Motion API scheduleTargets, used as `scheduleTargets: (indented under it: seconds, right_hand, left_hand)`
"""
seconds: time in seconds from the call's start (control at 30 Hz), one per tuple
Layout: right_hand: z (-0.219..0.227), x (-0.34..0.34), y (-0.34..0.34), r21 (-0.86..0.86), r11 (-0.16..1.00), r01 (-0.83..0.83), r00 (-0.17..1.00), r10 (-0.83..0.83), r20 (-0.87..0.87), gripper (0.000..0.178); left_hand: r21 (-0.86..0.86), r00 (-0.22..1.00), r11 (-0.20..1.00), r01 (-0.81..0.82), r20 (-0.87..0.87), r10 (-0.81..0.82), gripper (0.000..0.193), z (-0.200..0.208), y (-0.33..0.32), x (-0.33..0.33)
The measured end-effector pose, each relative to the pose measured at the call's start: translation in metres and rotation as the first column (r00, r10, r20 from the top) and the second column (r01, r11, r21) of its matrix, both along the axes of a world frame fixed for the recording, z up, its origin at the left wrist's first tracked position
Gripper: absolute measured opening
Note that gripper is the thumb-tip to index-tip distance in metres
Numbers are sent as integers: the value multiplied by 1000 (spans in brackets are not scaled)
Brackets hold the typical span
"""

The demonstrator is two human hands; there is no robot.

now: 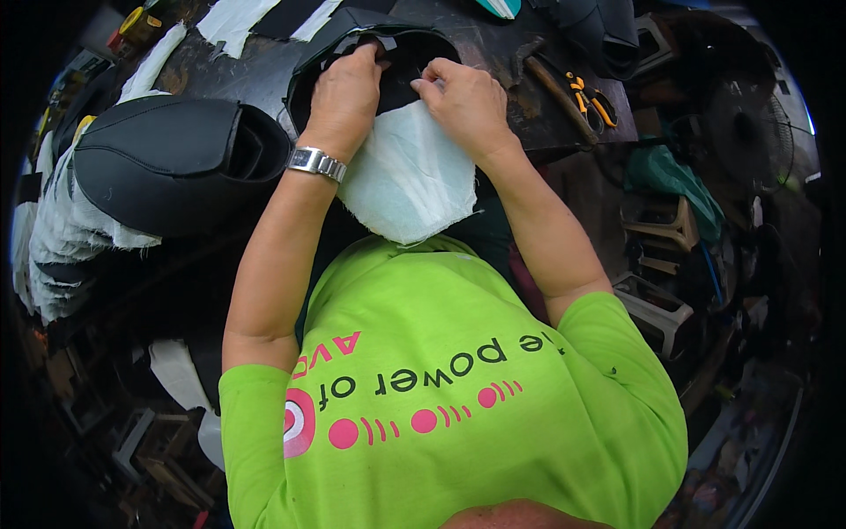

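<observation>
A dark hollow shell [319,55], padded and bag-like, lies at the table's near edge with its mouth toward me. Inside its upper rim are the bent fingers of my left hand [345,95]; they press together, and what they hold is hidden. My right hand [471,104] is at the mouth's right side, thumb and forefinger pinched on something too small to make out. A pale cloth piece [410,181] with frayed edges hangs out of the mouth between my wrists, its upper end just below my right thumb.
To the left, a second black padded shell [167,163] rests over white cloth strips [79,225]. A hammer [564,101] and yellow-handled pliers [592,101] lie on the dark table [225,84] at right. Plastic stools [652,309] and a fan [749,132] stand farther right.
</observation>
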State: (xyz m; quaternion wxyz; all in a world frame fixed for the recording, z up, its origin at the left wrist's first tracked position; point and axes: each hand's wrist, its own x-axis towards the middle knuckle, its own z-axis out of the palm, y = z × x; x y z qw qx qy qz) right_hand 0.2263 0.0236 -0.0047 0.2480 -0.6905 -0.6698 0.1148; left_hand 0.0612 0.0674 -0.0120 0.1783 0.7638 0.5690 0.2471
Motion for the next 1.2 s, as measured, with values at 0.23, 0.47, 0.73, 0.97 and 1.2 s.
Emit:
scheduleTargets:
  seconds: [0.23,0.47,0.73,0.97,1.2]
  right_hand:
    - [-4,-4,7,39,999,31,996,-34,81,24]
    - [-7,-3,14,16,999,50,997,-51,66,24]
    - [-12,11,11,144,990,7,978,23,-206,33]
    - [-6,39,4,-109,994,33,981,-53,-188,31]
    - [3,-6,-20,148,987,-54,536,154,-830,28]
  left_hand:
    - [317,952,897,308,-103,-290,54,-8,-42,4]
    - [303,965,928,215,-211,-155,57,-29,-60,17]
    - [171,959,966,192,-242,-147,50,-13,-41,10]
    - [245,962,960,139,-264,-72,47,-24,-35,18]
    - [252,979,958,135,112,-167,47,-27,-29,16]
